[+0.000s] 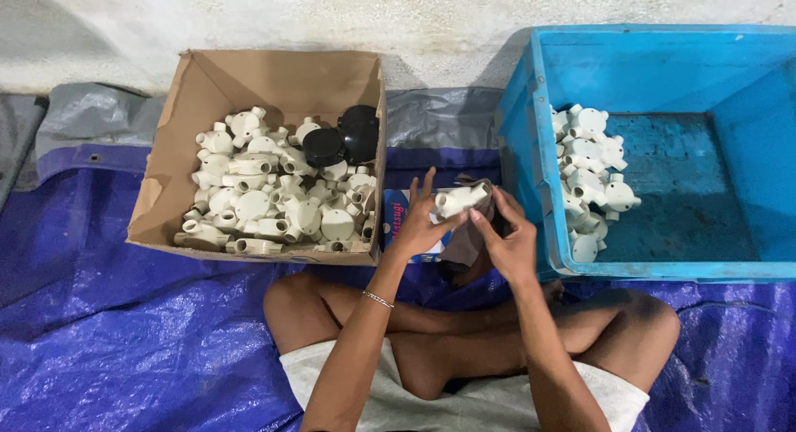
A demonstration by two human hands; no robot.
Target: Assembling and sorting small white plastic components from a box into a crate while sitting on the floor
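On a blue tarp (124,332), between a cardboard box (207,88) and blue crate (663,150), the left hand (419,229) and right hand (507,241) together grip a white pipe fitting (460,200).

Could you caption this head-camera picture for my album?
Seated on blue tarp, both hands hold a white fitting between cardboard box and blue crate.

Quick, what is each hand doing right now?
Left hand: closed on a white fitting.
Right hand: fingers on the same fitting, with a dark cloth under it.
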